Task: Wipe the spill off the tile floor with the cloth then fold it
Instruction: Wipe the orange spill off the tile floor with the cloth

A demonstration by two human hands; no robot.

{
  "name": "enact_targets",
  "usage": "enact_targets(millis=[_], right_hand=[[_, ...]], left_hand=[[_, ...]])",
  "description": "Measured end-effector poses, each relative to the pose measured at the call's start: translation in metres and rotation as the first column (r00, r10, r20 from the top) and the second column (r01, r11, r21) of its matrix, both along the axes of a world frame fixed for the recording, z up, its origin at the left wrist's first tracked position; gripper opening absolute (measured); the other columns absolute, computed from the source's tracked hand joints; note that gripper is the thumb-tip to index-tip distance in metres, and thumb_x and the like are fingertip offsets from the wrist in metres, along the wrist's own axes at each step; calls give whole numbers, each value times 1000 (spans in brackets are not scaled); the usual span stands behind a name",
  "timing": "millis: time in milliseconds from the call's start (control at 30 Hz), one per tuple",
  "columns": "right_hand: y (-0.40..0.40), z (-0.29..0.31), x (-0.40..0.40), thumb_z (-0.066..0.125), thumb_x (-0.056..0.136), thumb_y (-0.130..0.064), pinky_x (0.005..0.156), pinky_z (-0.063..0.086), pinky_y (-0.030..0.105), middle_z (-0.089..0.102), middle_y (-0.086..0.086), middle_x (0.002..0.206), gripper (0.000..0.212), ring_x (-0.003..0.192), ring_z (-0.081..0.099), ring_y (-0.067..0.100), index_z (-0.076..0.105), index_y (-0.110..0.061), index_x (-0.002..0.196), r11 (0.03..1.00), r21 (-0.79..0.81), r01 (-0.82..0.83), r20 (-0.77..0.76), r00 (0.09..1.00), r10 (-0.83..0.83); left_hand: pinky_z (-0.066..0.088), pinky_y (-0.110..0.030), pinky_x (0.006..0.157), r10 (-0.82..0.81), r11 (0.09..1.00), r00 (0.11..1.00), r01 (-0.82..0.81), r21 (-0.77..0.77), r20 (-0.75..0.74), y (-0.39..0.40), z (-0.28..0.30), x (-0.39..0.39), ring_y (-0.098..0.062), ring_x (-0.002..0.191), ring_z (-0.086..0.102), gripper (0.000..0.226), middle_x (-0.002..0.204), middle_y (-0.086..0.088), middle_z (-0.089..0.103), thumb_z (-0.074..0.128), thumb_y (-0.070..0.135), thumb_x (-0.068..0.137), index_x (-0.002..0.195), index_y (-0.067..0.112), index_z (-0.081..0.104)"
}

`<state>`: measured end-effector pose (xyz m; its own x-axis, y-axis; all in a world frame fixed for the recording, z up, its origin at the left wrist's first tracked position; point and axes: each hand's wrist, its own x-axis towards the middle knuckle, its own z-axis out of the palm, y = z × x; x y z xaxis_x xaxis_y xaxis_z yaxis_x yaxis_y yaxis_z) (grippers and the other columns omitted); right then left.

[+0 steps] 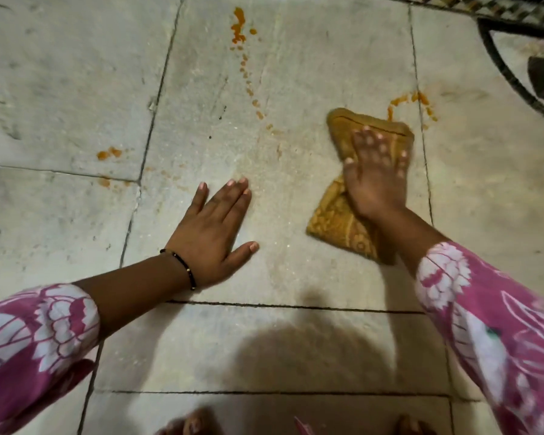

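The wiping step looks underway: the right hand (374, 174) presses flat-fingered on the cloth (343, 215), just short of the orange spill (421, 102); the left hand (214, 227) rests open on the tile floor (76, 89) beside the cloth, and the next push likely calls for sweeping the cloth over the spill.

Left hand (214, 229): palm down, flat on floor, fingers (237, 196) straight and close together, thumb spread to side. Beaded band at wrist; patterned pink sleeve covers forearm. Right hand (374, 177): palm down, fingers spread and extended, pressing flat; motion-blurred. Right forearm reaches forward from lower right, sleeve to mid-forearm.
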<state>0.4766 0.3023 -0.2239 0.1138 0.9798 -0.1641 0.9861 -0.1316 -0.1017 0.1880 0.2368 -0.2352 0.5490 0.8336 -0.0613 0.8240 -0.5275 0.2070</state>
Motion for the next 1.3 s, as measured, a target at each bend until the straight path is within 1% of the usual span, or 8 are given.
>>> enact_targets(millis=[167,267,500,667,800,1000,1133,1300], right_hand=[[-118,4,18,4,92,-52,117,-2,50,2,0,161,68,148,-2,17,4,-22,153,993,-30,118,22,993,-117],[-159,3,-36,9,95,-50,116,-7,48,-5,2,160,64,147,-7,21,-4,-24,152,998,-58,-4,70,997,8],[-48,1,-69,16,93,-48,116,-2,44,7,-4,161,64,147,4,17,9,-27,152,927,10,-376,26,927,375],[-61,-1,20,8,91,-54,118,0,44,6,-3,161,68,148,2,15,7,-26,153,999,32,-28,27,999,27],[-146,-2,1,8,92,-52,118,2,52,3,5,161,70,148,1,24,5,-17,153,974,0,224,70,972,-224],[-164,0,-109,25,95,-45,117,3,52,11,4,160,64,147,7,24,17,-18,152,979,31,-202,-20,979,202],[-106,-3,-82,22,93,-48,117,0,45,14,-2,160,63,147,10,21,17,-25,152,916,33,-399,-20,916,400],[-97,-2,-17,6,92,-55,118,-4,45,3,-2,161,67,148,-2,19,4,-26,153,999,14,34,9,999,-34]], left_hand=[[5,-51,116,9,1000,1000,-10,-11,-11,-1,0,0,-25,145,15,79,156,-13,18,26,58,90,147,3,25],[3,-51,116,17,1000,1000,-17,-16,-14,-1,0,2,-24,145,13,79,157,-12,16,26,58,89,147,4,23],[3,-48,117,13,1000,1000,-14,-6,-14,-1,-2,0,-23,145,13,80,157,-12,16,28,57,89,148,5,22],[3,-47,117,2,1000,1000,-3,-18,-18,0,0,0,-24,145,13,79,157,-12,16,28,57,89,148,4,22],[5,-48,117,21,1000,999,-21,-16,-30,-3,1,3,-24,145,12,79,157,-12,16,27,56,89,148,4,21],[-1,-45,117,32,999,998,-32,-4,-50,-5,4,4,-23,145,6,80,157,-13,14,24,57,90,148,3,18],[-10,-42,116,110,994,994,-110,-9,-25,-14,10,-7,-20,146,-6,81,159,-10,0,23,57,90,150,6,8],[-6,-44,115,374,926,927,-375,-37,-16,-38,20,-63,-27,145,-4,94,157,-17,-3,20,65,82,148,0,4]])
